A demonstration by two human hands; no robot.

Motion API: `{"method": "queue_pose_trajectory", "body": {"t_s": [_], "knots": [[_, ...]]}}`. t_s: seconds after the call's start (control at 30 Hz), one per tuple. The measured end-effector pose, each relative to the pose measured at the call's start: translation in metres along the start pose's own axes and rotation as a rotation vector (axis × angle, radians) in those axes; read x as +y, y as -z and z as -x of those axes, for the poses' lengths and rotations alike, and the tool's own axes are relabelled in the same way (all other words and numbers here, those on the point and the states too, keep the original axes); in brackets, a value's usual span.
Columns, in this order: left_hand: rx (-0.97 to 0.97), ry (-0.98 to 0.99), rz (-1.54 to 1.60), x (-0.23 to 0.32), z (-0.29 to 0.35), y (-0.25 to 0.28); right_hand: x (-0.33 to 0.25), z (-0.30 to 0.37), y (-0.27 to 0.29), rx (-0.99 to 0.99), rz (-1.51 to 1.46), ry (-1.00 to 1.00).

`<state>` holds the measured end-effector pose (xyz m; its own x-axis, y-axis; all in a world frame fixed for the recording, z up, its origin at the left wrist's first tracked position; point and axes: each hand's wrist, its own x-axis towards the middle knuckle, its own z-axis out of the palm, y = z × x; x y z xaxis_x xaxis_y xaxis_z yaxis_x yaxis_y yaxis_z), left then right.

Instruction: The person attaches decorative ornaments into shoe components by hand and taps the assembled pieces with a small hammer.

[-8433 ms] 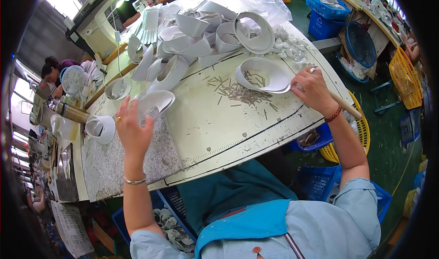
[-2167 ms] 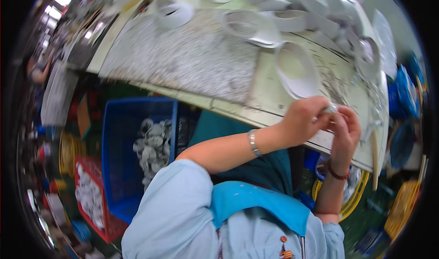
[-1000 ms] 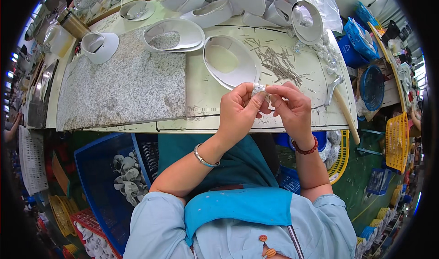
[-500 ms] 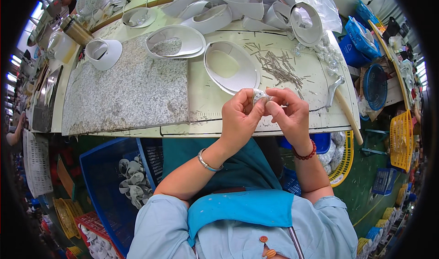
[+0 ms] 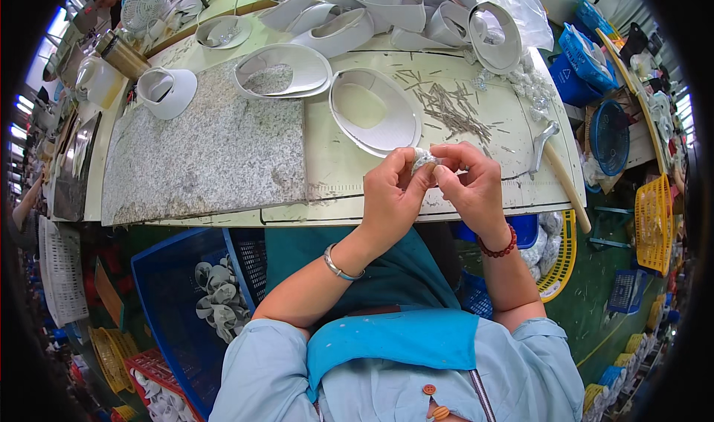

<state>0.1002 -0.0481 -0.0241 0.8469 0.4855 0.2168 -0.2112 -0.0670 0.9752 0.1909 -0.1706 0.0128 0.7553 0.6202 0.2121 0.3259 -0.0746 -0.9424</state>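
Both my hands meet above the table's front edge, closed round a small silvery-white piece (image 5: 424, 158) that looks like crinkled clear wrapping; what it contains I cannot make out. My left hand (image 5: 396, 187) pinches it from the left between thumb and fingers. From the right, the thumb and fingertips of my right hand (image 5: 468, 184) press on it. Just beyond lies a white oval ring-shaped part (image 5: 398, 128) with an open middle. Many thin dark metal strips (image 5: 450, 109) are scattered to its right.
A speckled stone slab (image 5: 208, 139) covers the table's left part. White curved pieces (image 5: 335, 35) are heaped at the back. A hammer (image 5: 561, 176) lies at the right edge, beside small clear-wrapped pieces (image 5: 532, 87). Below the table stand a blue bin (image 5: 171, 288) and a yellow basket (image 5: 565, 258).
My fingers have shifted slightly on the small piece, which now shows more crinkled, shiny wrapping. Both hands stay in nearly the same place.
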Motion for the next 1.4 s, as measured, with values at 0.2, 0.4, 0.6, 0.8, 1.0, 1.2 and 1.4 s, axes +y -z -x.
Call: {"method": "queue_pose_trajectory", "body": {"t_s": [0.2, 0.4, 0.6, 0.8, 1.0, 1.2, 1.4], "knots": [[0.123, -0.068, 0.122, -0.004, -0.002, -0.011, -0.002, 0.000, -0.003, 0.040, 0.111, 0.097], [0.083, 0.042, 0.247, 0.004, -0.003, -0.008, -0.001, -0.004, -0.005, 0.052, 0.159, 0.124], [0.003, 0.205, 0.369, 0.008, -0.012, -0.001, 0.008, -0.010, -0.002, 0.012, -0.007, -0.019], [-0.015, 0.130, 0.280, 0.022, -0.014, 0.001, 0.011, -0.005, -0.009, 0.079, -0.115, 0.095], [0.014, -0.487, -0.947, 0.034, -0.054, 0.028, 0.025, 0.002, 0.005, 0.125, -0.054, 0.084], [-0.282, -0.337, -1.240, 0.016, -0.088, 0.036, 0.032, 0.011, 0.003, 0.097, 0.018, 0.144], [-0.308, -0.307, -1.254, 0.025, -0.079, 0.029, 0.030, 0.010, 0.003, 0.046, 0.120, 0.192]]}}
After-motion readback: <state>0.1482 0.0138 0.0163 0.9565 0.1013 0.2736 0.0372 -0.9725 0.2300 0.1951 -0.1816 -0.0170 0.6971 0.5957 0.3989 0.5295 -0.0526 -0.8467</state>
